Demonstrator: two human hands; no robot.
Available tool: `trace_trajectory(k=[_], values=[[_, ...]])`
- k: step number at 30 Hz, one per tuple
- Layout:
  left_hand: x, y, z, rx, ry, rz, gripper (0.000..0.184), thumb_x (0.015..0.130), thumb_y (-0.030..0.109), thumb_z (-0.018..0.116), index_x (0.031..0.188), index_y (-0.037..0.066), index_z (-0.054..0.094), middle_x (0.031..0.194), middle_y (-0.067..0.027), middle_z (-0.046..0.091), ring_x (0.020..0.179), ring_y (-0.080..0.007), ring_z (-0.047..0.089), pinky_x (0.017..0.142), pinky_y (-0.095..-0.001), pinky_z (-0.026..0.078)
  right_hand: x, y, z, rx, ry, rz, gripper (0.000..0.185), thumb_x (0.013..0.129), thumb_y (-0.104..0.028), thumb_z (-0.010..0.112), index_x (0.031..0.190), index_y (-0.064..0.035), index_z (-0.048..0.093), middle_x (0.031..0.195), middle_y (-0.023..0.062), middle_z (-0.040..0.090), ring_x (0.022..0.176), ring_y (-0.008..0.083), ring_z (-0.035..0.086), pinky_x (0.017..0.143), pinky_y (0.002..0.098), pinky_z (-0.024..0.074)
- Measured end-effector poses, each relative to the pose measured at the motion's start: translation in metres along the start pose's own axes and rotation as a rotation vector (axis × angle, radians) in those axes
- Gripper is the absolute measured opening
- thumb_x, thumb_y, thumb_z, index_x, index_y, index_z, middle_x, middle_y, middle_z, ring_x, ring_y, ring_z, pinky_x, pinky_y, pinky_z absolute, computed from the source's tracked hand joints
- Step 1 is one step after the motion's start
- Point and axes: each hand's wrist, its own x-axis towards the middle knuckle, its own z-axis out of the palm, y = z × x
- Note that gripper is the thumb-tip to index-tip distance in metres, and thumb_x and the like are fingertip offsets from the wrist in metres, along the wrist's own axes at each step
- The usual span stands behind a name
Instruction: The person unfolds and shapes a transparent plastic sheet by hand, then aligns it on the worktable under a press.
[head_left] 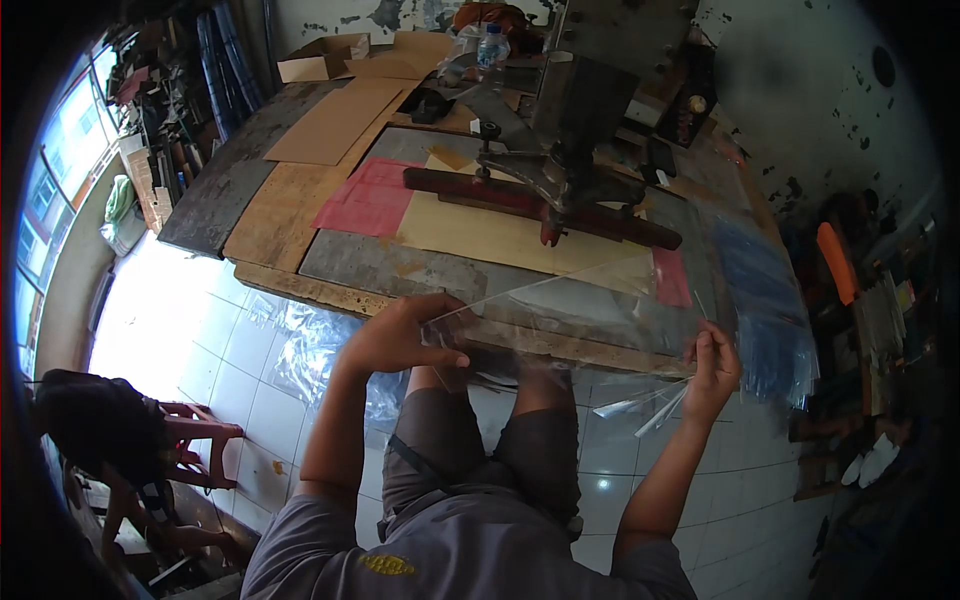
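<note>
A clear plastic sheet [560,310] is stretched between my two hands at the near edge of the work table. My left hand [400,335] grips its left end, thumb toward me and the other fingers partly hidden. At the right end, my right hand [713,362] pinches the sheet with curled fingers. Thin whitish plastic strips [660,408] hang just below and left of that hand; whether it holds them I cannot tell. Beyond the sheet, a machine with a dark red bar [540,205] stands over yellow paper [480,235] and pink paper [368,198].
Stacked clear bluish plastic [765,310] hangs over the table's right side. More crumpled plastic [315,350] lies below the left edge. Cardboard [335,120] and a water bottle [491,48] are farther back. Another person [105,430] is at lower left near a red stool [200,440].
</note>
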Motion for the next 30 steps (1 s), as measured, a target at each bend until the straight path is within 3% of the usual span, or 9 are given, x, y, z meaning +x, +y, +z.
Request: trace_trajectory(k=[1,4,7,11,12,15,30], values=[[-0.003,0.002,-0.004,-0.008,-0.071,-0.071,0.052,0.075,0.026,0.092,0.113,0.001,0.069,0.105,-0.0054,0.074,0.098,-0.0177,0.071,0.092,-0.0364,0.054,0.001,0.003,-0.001,0.016,0.018,0.009,0.024,0.102,-0.018,0.066,0.114,0.0022,0.071,0.083,0.0021,0.064,0.069,0.0076,0.053,0.063,0.0235,0.0417],[-0.006,-0.008,-0.008,-0.277,0.052,-0.045,0.041,0.081,0.017,0.088,0.113,0.001,0.067,0.103,-0.0038,0.074,0.097,-0.0145,0.071,0.088,-0.0339,0.055,0.005,0.01,0.003,-0.009,0.067,0.074,0.025,0.102,-0.019,0.067,0.115,0.0019,0.07,0.082,0.0013,0.063,0.071,0.0082,0.054,0.064,0.0239,0.0423],[0.017,-0.027,-0.017,-0.695,0.38,-0.007,0.032,0.088,0.003,0.08,0.115,-0.004,0.064,0.103,-0.0075,0.073,0.097,-0.0129,0.071,0.088,-0.0309,0.057,0.006,0.042,0.009,0.0,0.015,0.059,0.025,0.102,-0.02,0.067,0.115,0.0014,0.069,0.084,0.0024,0.067,0.072,0.0085,0.057,0.065,0.0247,0.0448],[0.048,-0.051,-0.009,-0.708,0.528,0.013,0.04,0.093,0.01,0.077,0.127,-0.003,0.061,0.109,-0.0084,0.074,0.097,-0.0105,0.07,0.081,-0.0258,0.055,-0.007,0.074,0.022,-0.069,-0.068,0.139,0.026,0.102,-0.021,0.069,0.115,0.001,0.069,0.089,0.0045,0.071,0.075,0.0097,0.062,0.069,0.0251,0.0496],[0.052,-0.059,-0.002,-0.73,0.557,0.011,0.043,0.096,0.012,0.075,0.133,-0.003,0.059,0.108,-0.0077,0.075,0.091,-0.0095,0.07,0.073,-0.0221,0.052,-0.01,0.072,0.024,-0.114,-0.083,0.127,0.026,0.101,-0.021,0.069,0.115,0.0009,0.07,0.089,0.0046,0.072,0.076,0.0098,0.062,0.069,0.025,0.05],[0.051,-0.066,0.004,-0.753,0.604,0.009,0.044,0.098,0.013,0.072,0.136,-0.003,0.056,0.102,-0.0081,0.075,0.078,-0.0109,0.069,0.068,-0.0236,0.051,-0.012,0.071,0.026,-0.159,-0.071,0.139,0.023,0.101,-0.019,0.069,0.113,0.0004,0.07,0.088,0.0046,0.071,0.075,0.0092,0.06,0.07,0.0245,0.0493],[0.047,-0.062,0.004,-0.637,0.619,-0.062,0.041,0.099,0.014,0.071,0.134,-0.002,0.057,0.095,-0.0091,0.078,0.081,-0.0067,0.067,0.07,-0.0217,0.05,-0.013,0.079,0.029,-0.19,0.031,0.126,0.019,0.103,-0.016,0.064,0.112,0.001,0.069,0.086,0.0047,0.068,0.074,0.0095,0.059,0.07,0.0245,0.0476]])
